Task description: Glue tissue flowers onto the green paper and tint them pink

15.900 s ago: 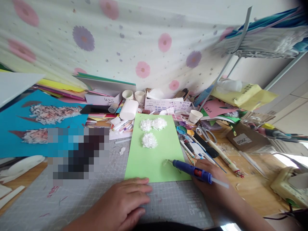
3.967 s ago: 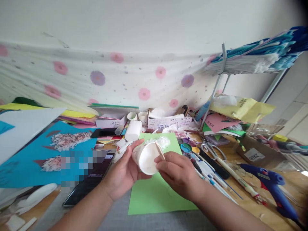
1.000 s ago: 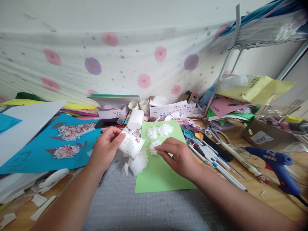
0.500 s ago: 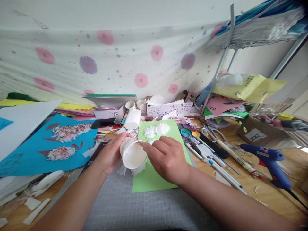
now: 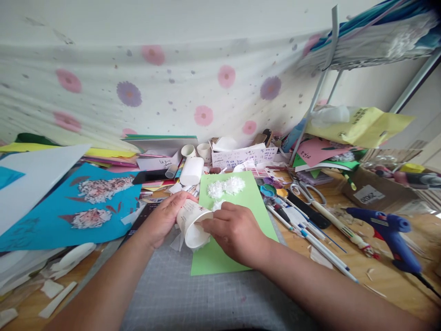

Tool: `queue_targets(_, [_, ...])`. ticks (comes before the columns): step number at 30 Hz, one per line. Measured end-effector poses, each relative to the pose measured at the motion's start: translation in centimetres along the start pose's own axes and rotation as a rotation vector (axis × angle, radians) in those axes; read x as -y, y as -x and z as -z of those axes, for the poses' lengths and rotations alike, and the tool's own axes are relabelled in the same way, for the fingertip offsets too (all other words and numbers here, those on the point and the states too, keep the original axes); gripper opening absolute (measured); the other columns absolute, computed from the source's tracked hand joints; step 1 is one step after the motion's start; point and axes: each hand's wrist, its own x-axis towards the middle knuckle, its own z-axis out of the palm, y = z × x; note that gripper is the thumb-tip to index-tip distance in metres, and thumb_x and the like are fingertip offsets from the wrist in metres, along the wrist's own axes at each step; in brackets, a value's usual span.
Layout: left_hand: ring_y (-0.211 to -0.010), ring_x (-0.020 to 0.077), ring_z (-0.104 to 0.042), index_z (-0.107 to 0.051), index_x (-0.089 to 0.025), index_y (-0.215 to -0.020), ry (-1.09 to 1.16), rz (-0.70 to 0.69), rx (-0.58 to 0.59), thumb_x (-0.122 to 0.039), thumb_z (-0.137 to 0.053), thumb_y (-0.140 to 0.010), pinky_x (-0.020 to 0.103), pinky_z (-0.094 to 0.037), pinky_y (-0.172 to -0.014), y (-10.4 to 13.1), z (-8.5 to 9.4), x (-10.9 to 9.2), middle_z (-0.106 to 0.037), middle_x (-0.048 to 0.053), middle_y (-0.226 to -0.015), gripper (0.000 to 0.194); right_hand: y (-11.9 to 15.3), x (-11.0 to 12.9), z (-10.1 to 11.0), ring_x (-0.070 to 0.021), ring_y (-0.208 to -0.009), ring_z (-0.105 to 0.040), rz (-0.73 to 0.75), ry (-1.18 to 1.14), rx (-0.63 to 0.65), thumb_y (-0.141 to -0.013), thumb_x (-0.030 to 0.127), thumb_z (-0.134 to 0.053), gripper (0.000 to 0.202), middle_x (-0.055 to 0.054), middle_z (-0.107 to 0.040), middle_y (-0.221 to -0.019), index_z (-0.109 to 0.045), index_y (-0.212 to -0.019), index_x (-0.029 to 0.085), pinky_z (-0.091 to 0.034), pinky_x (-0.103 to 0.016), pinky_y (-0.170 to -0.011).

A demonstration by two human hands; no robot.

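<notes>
A white paper cup (image 5: 188, 211) with small printed marks is tilted on its side, its mouth towards me and to the right. My left hand (image 5: 165, 220) is wrapped round the cup's side. At the right of the mouth, my right hand (image 5: 234, 232) has its fingers curled over the rim, with a fingertip inside the cup; the exact grip is partly hidden. Behind and below the hands lies a green sheet (image 5: 220, 262) bearing ruffled white paper clusters (image 5: 225, 186). Some white paper scraps (image 5: 177, 241) show beneath the cup.
A grey cutting mat (image 5: 165, 294) covers the table in front. To the right are scissors (image 5: 312, 191), several pens and a blue glue gun (image 5: 387, 225). A blue sheet (image 5: 44, 220) with paper flowers lies left. More paper cups (image 5: 188, 151) stand at the back.
The cup has turned so that its printed side shows more and its mouth faces further right. My right fingers have come lower and further into the mouth. The view has shifted slightly.
</notes>
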Motion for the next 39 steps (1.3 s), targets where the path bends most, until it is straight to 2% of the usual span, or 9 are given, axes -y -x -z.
queue_targets(4, [-0.068, 0.0169, -0.052, -0.063, -0.018, -0.087, -0.065, -0.037, -0.095, -0.054, -0.054, -0.081, 0.024, -0.041, -0.058, -0.5, 1.1, 0.0, -0.06, 0.001, -0.078, 0.037, 0.6, -0.8, 0.8, -0.0153, -0.058, -0.042, -0.001, -0.013, 0.045, -0.086, 0.015, -0.055, 0.018, 0.0, -0.058, -0.059, -0.071, -0.089, 0.023, -0.027, -0.029, -0.053])
queue_targets(8, [-0.071, 0.0202, -0.056, -0.063, -0.019, -0.092, -0.139, -0.065, -0.223, -0.057, -0.055, -0.079, 0.026, -0.043, -0.061, -0.9, 2.3, 0.0, -0.064, 0.002, -0.08, 0.041, 1.3, -1.5, 1.6, -0.0146, -0.058, -0.042, -0.006, 0.038, -0.015, -0.088, 0.014, -0.052, 0.019, -0.001, -0.058, -0.059, -0.07, -0.085, 0.019, -0.029, -0.028, -0.054])
queue_targets(13, [-0.079, 0.0214, -0.059, -0.066, -0.024, -0.09, -0.452, -0.236, -0.335, -0.052, -0.053, -0.082, 0.025, -0.041, -0.065, -0.6, 2.4, -0.3, -0.067, 0.001, -0.088, 0.032, 1.2, -1.7, 0.5, -0.0151, -0.059, -0.044, 0.081, 0.151, -0.109, -0.091, 0.017, -0.047, 0.022, -0.002, -0.06, -0.063, -0.068, -0.1, 0.017, -0.032, -0.03, -0.055])
queue_targets(17, [-0.081, 0.0213, -0.059, -0.066, -0.025, -0.093, -0.623, -0.361, -0.397, -0.047, -0.052, -0.083, 0.025, -0.041, -0.066, 0.2, 2.2, -1.1, -0.068, 0.0, -0.092, 0.029, 0.7, -1.6, -0.4, -0.0167, -0.063, -0.045, 0.077, 0.201, -0.068, -0.092, 0.017, -0.046, 0.025, -0.003, -0.063, -0.067, -0.067, -0.106, 0.017, -0.032, -0.031, -0.056])
queue_targets(21, [-0.079, 0.0202, -0.057, -0.066, -0.023, -0.096, -0.642, -0.375, -0.476, -0.046, -0.053, -0.083, 0.025, -0.039, -0.066, 0.6, 3.3, -1.7, -0.066, 0.0, -0.088, 0.029, 1.0, -1.7, 0.3, -0.0169, -0.063, -0.044, 0.04, 0.114, 0.085, -0.088, 0.016, -0.05, 0.021, -0.003, -0.06, -0.063, -0.069, -0.096, 0.019, -0.033, -0.031, -0.057])
queue_targets(25, [-0.08, 0.0197, -0.054, -0.065, -0.02, -0.093, -0.279, -0.312, -0.585, -0.047, -0.055, -0.083, 0.027, -0.04, -0.066, 0.4, 4.3, -1.9, -0.064, -0.001, -0.085, 0.031, 1.4, -2.0, 1.5, -0.0164, -0.065, -0.05, -0.024, -0.083, 0.076, -0.088, 0.013, -0.049, 0.019, -0.004, -0.063, -0.066, -0.068, -0.09, 0.017, -0.038, -0.028, -0.059])
queue_targets(30, [-0.08, 0.0245, -0.063, -0.063, -0.019, -0.089, 0.201, -0.105, -0.35, -0.062, -0.054, -0.077, 0.034, -0.05, -0.066, 0.0, 3.0, -1.7, -0.069, 0.003, -0.081, 0.045, 1.3, -2.3, 2.8, -0.0129, -0.062, -0.056, -0.161, -0.418, -0.166, -0.088, 0.017, -0.054, 0.011, -0.002, -0.063, -0.067, -0.062, -0.08, 0.018, -0.045, -0.025, -0.059])
queue_targets(34, [-0.082, 0.0264, -0.064, -0.065, -0.021, -0.085, 0.318, -0.014, -0.221, -0.065, -0.058, -0.071, 0.037, -0.054, -0.067, 0.3, 0.7, -1.3, -0.07, 0.004, -0.084, 0.046, 1.2, -1.6, 4.2, -0.015, -0.074, -0.058, -0.16, -0.588, -0.269, -0.089, 0.024, -0.055, 0.011, -0.003, -0.059, -0.074, -0.057, -0.078, 0.02, -0.05, -0.028, -0.066])
queue_targets(39, [-0.081, 0.0195, -0.063, -0.066, -0.022, -0.09, 0.503, 0.008, -0.113, -0.05, -0.066, -0.074, 0.028, -0.053, -0.068, 0.9, -2.2, -0.8, -0.069, 0.001, -0.086, 0.031, 1.1, 0.4, 5.2, -0.0163, -0.101, -0.061, 0.054, -0.61, -0.019, -0.089, 0.014, -0.052, 0.005, -0.013, -0.06, -0.117, -0.053, -0.087, 0.018, -0.051, -0.03, -0.085])
